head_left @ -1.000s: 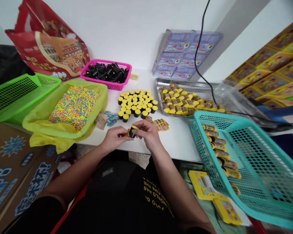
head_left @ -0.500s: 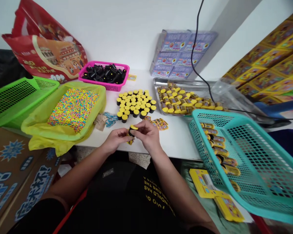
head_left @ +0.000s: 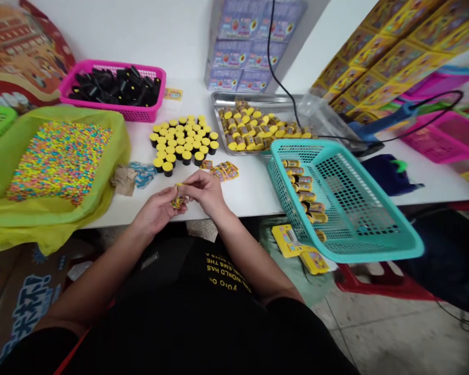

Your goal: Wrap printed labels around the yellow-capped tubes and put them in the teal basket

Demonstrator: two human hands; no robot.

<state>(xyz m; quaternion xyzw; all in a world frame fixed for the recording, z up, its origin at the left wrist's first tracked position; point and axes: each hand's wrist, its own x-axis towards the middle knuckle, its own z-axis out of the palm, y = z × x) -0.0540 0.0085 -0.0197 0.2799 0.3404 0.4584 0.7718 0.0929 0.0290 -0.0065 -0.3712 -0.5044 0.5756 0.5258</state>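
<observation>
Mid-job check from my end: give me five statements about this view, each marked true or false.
1. The left hand and right hand meet at a small yellow-labelled piece. True.
2. The pink basket nearest the red bag holds colourful pellets. False: that pink basket holds black canisters.
3. Yellow-topped canisters stand grouped on the table. True.
4. The metal tray lies left of that group. False: the metal tray is on its right.
5. The teal basket holds labelled canisters. True.

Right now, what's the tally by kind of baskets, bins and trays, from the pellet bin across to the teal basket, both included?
Yellow-lined pellet bin: 1
Pink basket of black tubes: 1
Metal tray: 1
Teal basket: 1
Total: 4
</observation>
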